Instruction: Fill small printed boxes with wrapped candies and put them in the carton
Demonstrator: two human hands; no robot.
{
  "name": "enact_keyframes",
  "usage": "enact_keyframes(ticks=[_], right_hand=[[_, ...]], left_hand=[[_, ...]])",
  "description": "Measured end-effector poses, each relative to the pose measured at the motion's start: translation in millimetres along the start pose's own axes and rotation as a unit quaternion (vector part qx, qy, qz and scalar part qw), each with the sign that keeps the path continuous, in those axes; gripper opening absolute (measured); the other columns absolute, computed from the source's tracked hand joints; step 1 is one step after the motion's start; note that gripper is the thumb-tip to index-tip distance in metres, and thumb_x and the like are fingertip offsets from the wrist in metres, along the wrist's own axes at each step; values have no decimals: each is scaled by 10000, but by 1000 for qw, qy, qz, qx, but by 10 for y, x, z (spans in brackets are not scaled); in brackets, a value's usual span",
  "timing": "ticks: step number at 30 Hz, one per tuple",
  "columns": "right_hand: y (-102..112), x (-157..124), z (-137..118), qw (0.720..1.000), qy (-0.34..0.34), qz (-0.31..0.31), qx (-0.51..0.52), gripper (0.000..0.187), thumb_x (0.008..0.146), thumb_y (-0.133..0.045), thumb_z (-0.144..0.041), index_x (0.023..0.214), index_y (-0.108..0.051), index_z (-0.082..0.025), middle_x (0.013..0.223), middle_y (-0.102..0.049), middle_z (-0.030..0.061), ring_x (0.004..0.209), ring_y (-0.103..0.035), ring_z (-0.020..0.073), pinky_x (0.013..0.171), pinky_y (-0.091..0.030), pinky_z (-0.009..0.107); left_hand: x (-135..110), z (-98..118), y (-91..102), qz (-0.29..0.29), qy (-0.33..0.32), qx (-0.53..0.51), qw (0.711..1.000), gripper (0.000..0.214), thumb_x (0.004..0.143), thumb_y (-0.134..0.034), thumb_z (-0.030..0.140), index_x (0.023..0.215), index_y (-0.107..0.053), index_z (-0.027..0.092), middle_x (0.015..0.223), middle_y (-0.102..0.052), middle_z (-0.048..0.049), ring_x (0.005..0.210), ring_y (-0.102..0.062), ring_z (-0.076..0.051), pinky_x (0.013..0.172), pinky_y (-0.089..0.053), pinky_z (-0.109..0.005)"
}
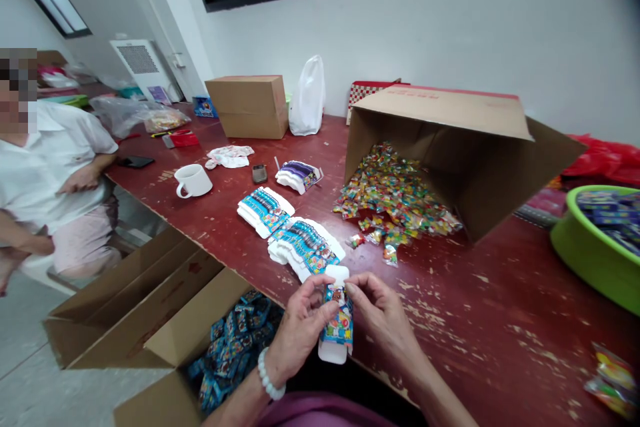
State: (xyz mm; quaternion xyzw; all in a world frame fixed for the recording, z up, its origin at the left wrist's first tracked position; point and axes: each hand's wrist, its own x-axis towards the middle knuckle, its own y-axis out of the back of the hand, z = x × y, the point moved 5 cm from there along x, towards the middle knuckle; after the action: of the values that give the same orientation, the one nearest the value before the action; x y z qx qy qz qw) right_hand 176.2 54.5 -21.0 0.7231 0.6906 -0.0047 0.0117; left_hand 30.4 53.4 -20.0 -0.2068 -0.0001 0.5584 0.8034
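Both my hands hold one small blue and white printed carton [339, 320] upright over the near edge of the red table [470, 320]. My left hand [299, 327], with a white bead bracelet, grips its left side. My right hand [381, 317] pinches its upper right side near the white top flap. Just beyond lie stacks of flat blue cartons [305, 247], with another stack [265, 210] farther left. A heap of small colourful sachets [395, 200] spills from a big cardboard box [465, 147] lying on its side.
An open cardboard box [165, 320] by the table's near left holds several blue packs [235, 347]. A green basin [595, 247] of blue packs sits at right. A white mug [193, 181], a purple carton stack [300, 175], a closed box [250, 105] and a white bag [307, 97] stand farther back. A person [45, 173] sits at left.
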Motion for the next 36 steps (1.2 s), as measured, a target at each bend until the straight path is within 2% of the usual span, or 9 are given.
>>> enact_keyframes(ticks=[4,10,15,18,22,25,27,29,36], right_hand=[[29,83,38,997,-54,-14,53,319,724,-764,-447,675,-645,-155,656,-630,3,613,-538,135,611,-429,258],[-26,112,42,988,-61,-27,138,455,646,-835,-394,1017,-662,-195,779,-683,0,686,-603,151,653,-463,266],[-15,83,-61,994,-30,-44,91,257,727,-786,-388,731,-664,-162,682,-657,-9,620,-559,113,597,-430,222],[-1,52,-104,996,-5,-38,83,266,744,-772,-407,732,-656,-168,688,-667,-2,622,-574,119,597,-446,223],[-14,-16,-144,997,9,-69,15,234,863,-646,-421,824,-638,-191,627,-611,-26,474,-549,104,480,-418,218],[-15,-55,-280,987,86,-97,-97,209,905,-594,-366,803,-650,-192,749,-624,7,592,-614,125,589,-473,245],[-5,-53,-327,983,97,-103,-120,246,915,-573,-352,747,-635,-183,779,-632,21,647,-634,137,630,-488,254],[-2,-28,-290,989,54,-111,-82,245,906,-579,-367,753,-615,-179,721,-630,8,568,-629,130,543,-481,236],[-38,74,-100,995,-38,-91,20,230,809,-693,-381,812,-636,-158,697,-692,17,395,-568,94,397,-430,206]], left_hand=[[3,-10,4,6,-2,26,1000,306,851,-656,376,1084,-573,194,857,-644,-10,716,-568,-112,642,-469,-217],[23,-18,48,28,-37,92,995,254,853,-648,380,1018,-629,188,886,-663,-24,802,-587,-145,709,-469,-233],[7,25,40,57,-48,15,997,393,789,-732,317,1118,-540,220,832,-658,4,777,-614,-134,723,-481,-230],[4,-8,-12,41,16,-88,995,487,770,-752,337,1156,-469,246,807,-635,29,705,-624,-118,659,-489,-218],[0,-148,-155,-52,161,-143,975,502,866,-508,599,1152,-525,187,812,-665,-44,513,-638,-155,464,-473,-240],[16,-233,-152,-33,208,-139,968,594,867,-426,660,1221,-507,189,704,-657,-33,403,-594,-157,377,-428,-229],[37,-255,-132,-6,199,-118,973,614,867,-416,666,1253,-491,195,667,-654,-24,399,-588,-154,376,-431,-222],[53,-255,-137,0,175,-90,980,653,867,-384,687,1261,-496,179,649,-653,-27,395,-577,-147,375,-426,-216],[76,-172,-220,-46,101,-26,993,745,875,-310,711,1374,-448,175,716,-657,-38,418,-564,-117,391,-433,-204]])
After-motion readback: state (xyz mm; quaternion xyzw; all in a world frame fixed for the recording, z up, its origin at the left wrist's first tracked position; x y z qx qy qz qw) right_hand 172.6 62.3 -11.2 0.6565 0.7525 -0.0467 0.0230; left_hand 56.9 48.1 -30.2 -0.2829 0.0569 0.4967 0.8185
